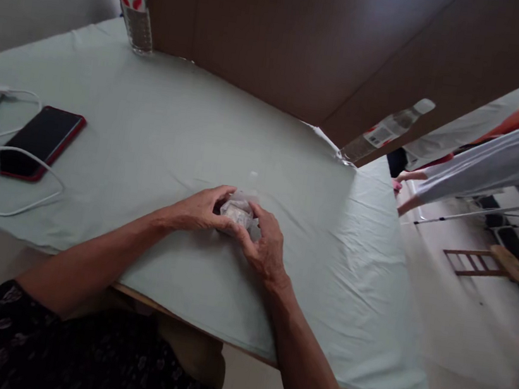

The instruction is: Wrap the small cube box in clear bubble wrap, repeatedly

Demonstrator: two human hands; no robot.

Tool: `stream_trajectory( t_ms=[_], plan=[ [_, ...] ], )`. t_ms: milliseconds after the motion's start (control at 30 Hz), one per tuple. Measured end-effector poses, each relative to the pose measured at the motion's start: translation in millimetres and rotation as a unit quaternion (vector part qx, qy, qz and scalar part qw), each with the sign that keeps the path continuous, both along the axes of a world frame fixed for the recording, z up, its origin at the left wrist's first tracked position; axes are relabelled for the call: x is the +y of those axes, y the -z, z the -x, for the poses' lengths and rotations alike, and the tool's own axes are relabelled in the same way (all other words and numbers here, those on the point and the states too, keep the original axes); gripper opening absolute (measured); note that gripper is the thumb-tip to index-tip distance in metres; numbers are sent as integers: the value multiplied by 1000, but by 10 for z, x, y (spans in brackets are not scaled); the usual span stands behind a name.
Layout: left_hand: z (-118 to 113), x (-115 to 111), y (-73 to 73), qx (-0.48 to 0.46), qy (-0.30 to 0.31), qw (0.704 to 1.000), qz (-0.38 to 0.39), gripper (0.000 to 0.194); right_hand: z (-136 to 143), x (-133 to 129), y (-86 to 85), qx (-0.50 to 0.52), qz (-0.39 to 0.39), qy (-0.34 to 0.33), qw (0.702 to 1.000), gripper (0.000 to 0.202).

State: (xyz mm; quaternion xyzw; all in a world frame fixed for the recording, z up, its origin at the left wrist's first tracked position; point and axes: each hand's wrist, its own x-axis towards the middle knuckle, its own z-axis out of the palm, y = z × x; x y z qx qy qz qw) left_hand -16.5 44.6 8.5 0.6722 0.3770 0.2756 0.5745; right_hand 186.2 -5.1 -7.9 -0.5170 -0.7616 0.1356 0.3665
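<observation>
Near the front middle of the table, both hands close round a small whitish bundle in crinkled, see-through plastic (238, 212). My left hand (204, 207) curls about its left side, with thumb and fingers bent toward it. From the right, my right hand (263, 236) grips it between thumb and fingers. The bundle rests on or just above the pale green cloth (191, 128); which of the two I cannot tell. Its lower part is hidden by the fingers, and what the plastic contains is unclear.
A phone with a red edge (39, 143) lies at left among white cables (13, 210). Two water bottles, one at back left (135, 9) and one at right (382, 134), stand by a brown cardboard panel (270, 36). A person's pale-clad legs (498, 156) show beyond the table.
</observation>
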Motion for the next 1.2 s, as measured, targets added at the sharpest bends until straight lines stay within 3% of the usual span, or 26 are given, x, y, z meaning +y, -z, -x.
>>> stream_trajectory(
  t_ms=[200,267,400,467,667,833,900,1000,1100,1200],
  plan=[
    [6,19,76,-26,4,999,34,86,-25,35,12,2,41,-51,998,52],
    [16,23,74,-29,12,999,27,81,-44,56,7,-4,48,-76,996,53],
    [36,26,44,-34,58,998,-6,45,-66,95,-12,-26,52,-108,992,51],
    [42,27,25,-30,65,997,-2,38,-71,103,-30,-31,56,-110,992,47],
    [62,35,-34,29,45,998,18,40,-73,82,-54,-23,85,-97,991,46],
    [70,44,-46,32,39,998,26,38,-51,67,-14,-52,21,-66,996,38],
    [67,46,-35,21,37,999,28,36,-60,76,-9,-58,8,-46,997,46],
    [63,51,-12,6,41,998,39,37,-90,109,-13,-19,24,-25,999,76],
    [72,65,3,-7,52,997,51,39,-96,156,-12,85,127,-42,987,102],
    [89,82,4,-2,54,997,52,39,-44,180,-5,197,243,-80,946,111]
  ],
)
